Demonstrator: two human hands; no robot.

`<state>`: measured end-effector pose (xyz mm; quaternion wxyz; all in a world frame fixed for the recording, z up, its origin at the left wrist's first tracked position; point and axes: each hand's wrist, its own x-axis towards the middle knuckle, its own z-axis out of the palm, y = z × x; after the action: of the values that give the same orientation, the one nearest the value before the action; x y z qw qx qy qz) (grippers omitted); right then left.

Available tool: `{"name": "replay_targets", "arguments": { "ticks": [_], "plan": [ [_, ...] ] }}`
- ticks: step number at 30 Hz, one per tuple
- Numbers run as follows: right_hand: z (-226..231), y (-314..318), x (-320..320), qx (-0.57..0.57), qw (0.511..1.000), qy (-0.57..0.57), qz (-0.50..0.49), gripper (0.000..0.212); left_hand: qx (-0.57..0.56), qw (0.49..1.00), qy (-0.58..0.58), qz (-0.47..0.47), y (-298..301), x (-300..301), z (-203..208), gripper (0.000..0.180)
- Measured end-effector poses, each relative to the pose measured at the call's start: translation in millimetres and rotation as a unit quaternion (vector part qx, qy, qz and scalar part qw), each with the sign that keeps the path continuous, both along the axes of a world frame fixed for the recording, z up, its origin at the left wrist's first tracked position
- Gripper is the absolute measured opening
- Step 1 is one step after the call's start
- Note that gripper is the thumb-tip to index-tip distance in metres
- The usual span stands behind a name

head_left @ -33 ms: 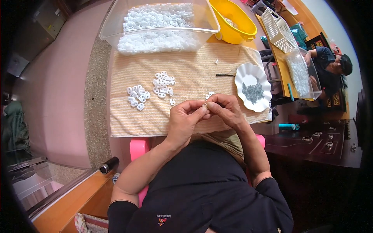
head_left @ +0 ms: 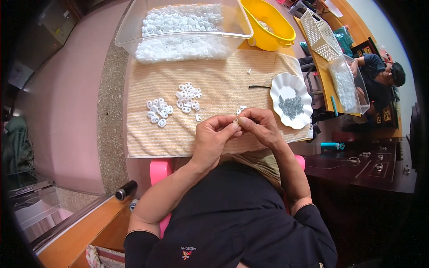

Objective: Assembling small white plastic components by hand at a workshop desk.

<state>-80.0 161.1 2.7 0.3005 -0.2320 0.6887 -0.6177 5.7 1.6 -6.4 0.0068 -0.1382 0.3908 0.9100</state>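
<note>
My left hand (head_left: 213, 135) and my right hand (head_left: 262, 128) meet over the near edge of a striped towel (head_left: 223, 82). Thumbs and forefingers of both pinch a small white plastic piece (head_left: 235, 120), mostly covered by the fingertips. Just beyond the right hand lie a few white two-holed plastic pieces (head_left: 242, 108). A single two-holed piece (head_left: 198, 117) rests near my left hand. Farther left are two loose heaps of similar pieces, one heap (head_left: 159, 110) nearer the towel's left side and another heap (head_left: 188, 96) beside it. A scalloped white plate (head_left: 278, 84) holds small grey-green bits.
A clear tub (head_left: 187, 38) full of white pieces stands at the back, beside a yellow basin (head_left: 281, 33). A black stick-like tool (head_left: 258, 86) and a small white peg (head_left: 249, 71) lie on the towel. At right, another person (head_left: 380, 76) works by a clear bin.
</note>
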Motion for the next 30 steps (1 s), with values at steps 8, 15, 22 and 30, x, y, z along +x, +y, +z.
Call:
{"name": "replay_targets", "arguments": {
  "ticks": [8, 15, 22, 30],
  "plan": [
    [12, 2, -6, 0.03, 0.999, 0.033, 0.01, 0.016, 0.018, 1.0, 0.001, -0.013, -1, 2, 4, 0.018],
    [16, 4, -17, -0.055, 0.998, -0.028, -0.028, 0.012, 0.072, 0.997, 0.016, -0.004, 0, 7, 12, 0.019],
    [19, -21, -29, 0.032, 0.998, 0.062, 0.0, 0.013, 0.073, 0.996, 0.044, -0.008, 5, 18, 25, 0.018],
    [27, -73, -25, 0.11, 0.926, 0.336, 0.131, 0.014, 0.014, 0.994, 0.104, -0.034, 4, 26, 33, 0.017]
  ]
}}
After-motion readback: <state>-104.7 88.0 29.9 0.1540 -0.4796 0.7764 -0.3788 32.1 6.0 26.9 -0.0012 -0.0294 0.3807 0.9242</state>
